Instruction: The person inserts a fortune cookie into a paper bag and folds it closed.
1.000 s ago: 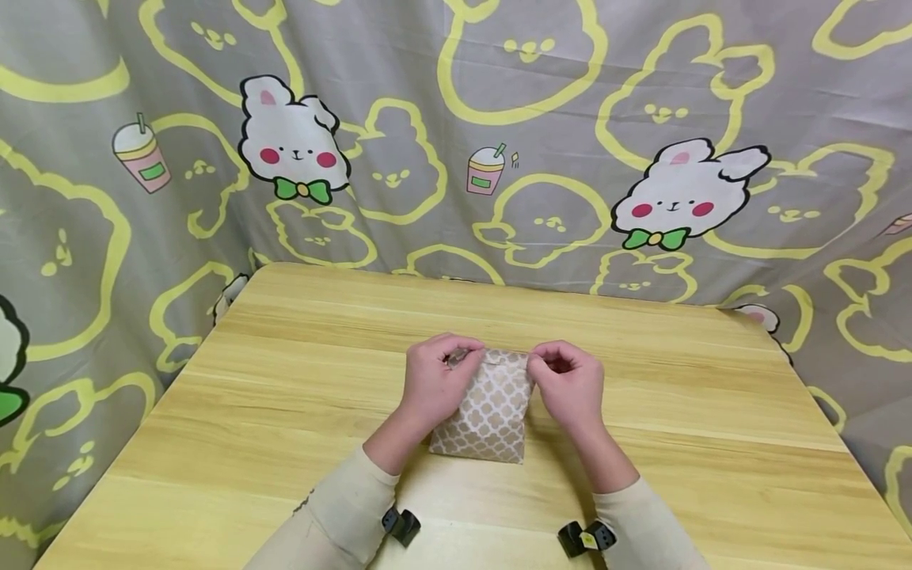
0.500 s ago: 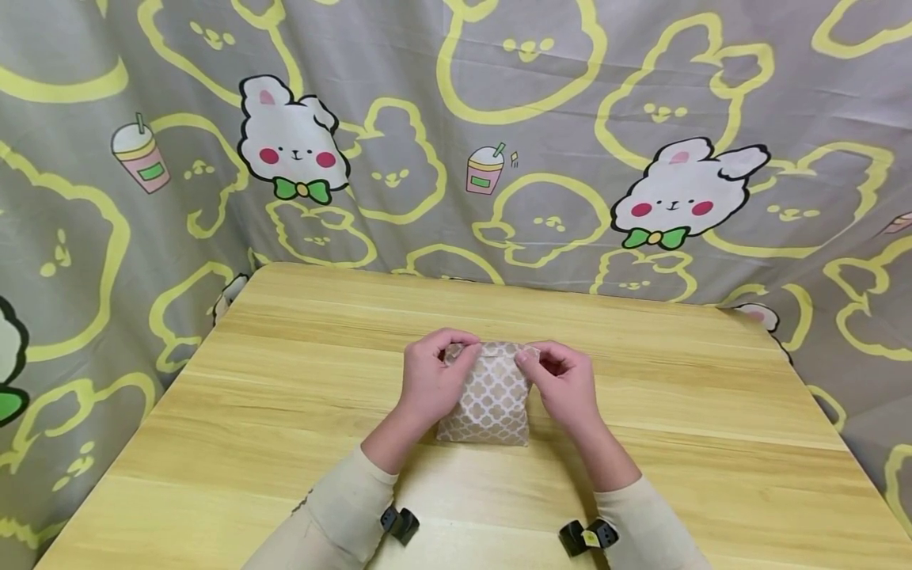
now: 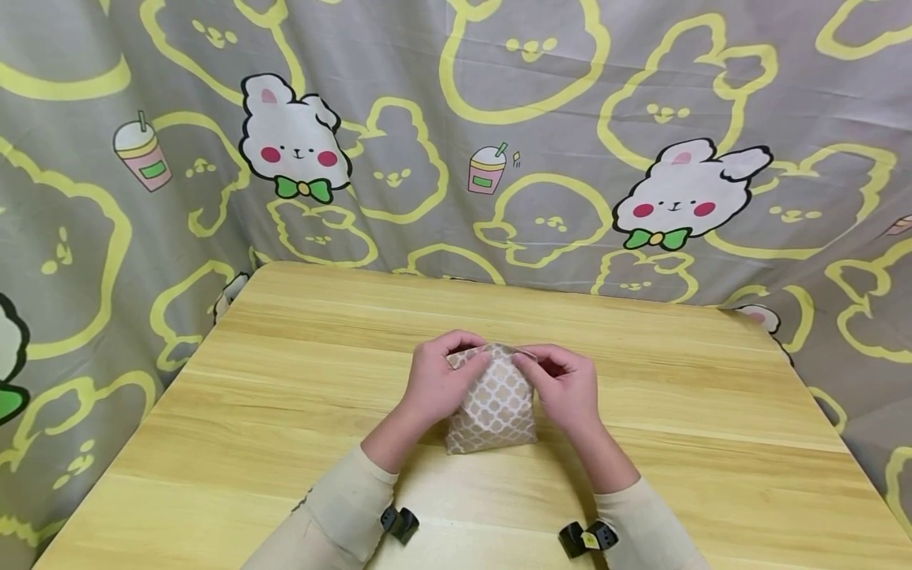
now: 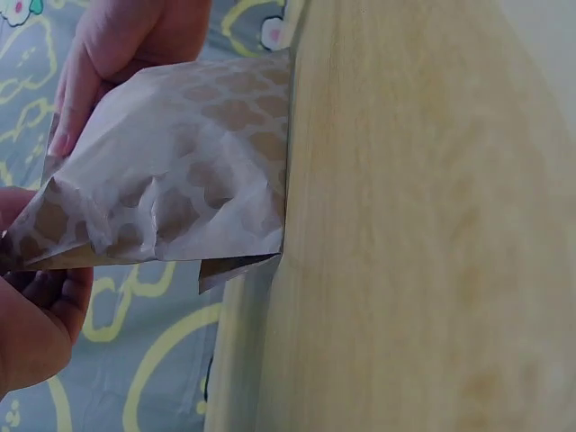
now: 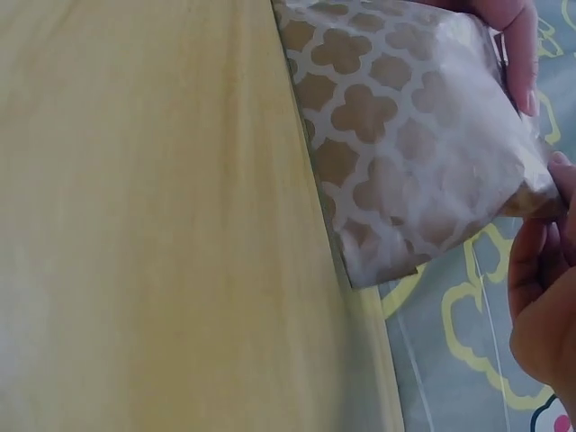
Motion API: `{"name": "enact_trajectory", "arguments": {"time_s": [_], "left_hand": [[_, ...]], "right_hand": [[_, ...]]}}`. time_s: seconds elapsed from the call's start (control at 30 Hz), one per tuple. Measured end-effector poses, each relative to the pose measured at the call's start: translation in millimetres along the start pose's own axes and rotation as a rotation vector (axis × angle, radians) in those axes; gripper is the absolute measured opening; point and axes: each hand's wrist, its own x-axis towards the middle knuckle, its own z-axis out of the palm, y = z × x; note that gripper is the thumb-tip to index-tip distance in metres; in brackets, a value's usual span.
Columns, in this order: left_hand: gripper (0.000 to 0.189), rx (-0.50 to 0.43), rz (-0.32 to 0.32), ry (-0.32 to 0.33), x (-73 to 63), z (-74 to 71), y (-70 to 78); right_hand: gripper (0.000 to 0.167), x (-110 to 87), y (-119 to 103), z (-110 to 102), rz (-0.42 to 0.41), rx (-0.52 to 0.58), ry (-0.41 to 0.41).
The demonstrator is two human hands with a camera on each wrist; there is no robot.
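Observation:
A small brown paper bag (image 3: 494, 404) with a white lattice print stands on the table, its lower edge touching the wood. My left hand (image 3: 438, 380) pinches its upper left corner between thumb and fingers. At the upper right corner, my right hand (image 3: 570, 384) grips the paper the same way. Between the two thumbs the top edge bends up into a low peak. In the left wrist view the bag (image 4: 180, 162) looks creased and bulges; a folded flap shows at its lower side edge. The right wrist view shows the bag's printed face (image 5: 387, 135). Whatever it contains is hidden.
The light wooden table (image 3: 285, 356) extends around the hands on every side. A grey curtain (image 3: 406, 63) with yellow outlines and white rabbits hangs behind and at both sides. Small black cameras (image 3: 400, 526) sit at the sleeve cuffs.
The bag's top edge has gone from flat to peaked, and my hands hold it closer together. Its bottom edge has shifted slightly right. The right hand has moved a little left.

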Motion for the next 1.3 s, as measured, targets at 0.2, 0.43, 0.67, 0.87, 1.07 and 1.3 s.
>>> {"name": "enact_trajectory", "arguments": {"time_s": [0.2, 0.43, 0.67, 0.87, 1.07, 1.3], "left_hand": [[0.007, 0.006, 0.003, 0.030, -0.1, 0.6, -1.0], [0.006, 0.001, 0.005, 0.025, -0.6, 0.6, -1.0], [0.006, 0.010, -0.025, 0.005, -0.8, -0.3, 1.0], [0.009, 0.072, -0.026, 0.003, -1.4, 0.0, 5.0], [0.004, 0.101, 0.039, 0.004, -1.6, 1.6, 4.6], [0.005, 0.120, 0.086, 0.010, -1.3, 2.1, 4.7]], "right_hand": [[0.004, 0.8, 3.5, -4.0, 0.052, 0.031, -0.102], [0.007, 0.3, 33.0, -6.8, 0.018, 0.026, -0.101], [0.009, -0.8, 30.3, -3.9, -0.043, 0.001, -0.078], [0.005, -1.2, 4.0, -1.3, -0.002, 0.013, -0.116], [0.005, -2.0, -0.8, -1.0, 0.043, 0.006, -0.126], [0.005, -2.4, -2.0, 0.0, -0.010, 0.008, -0.077]]}}
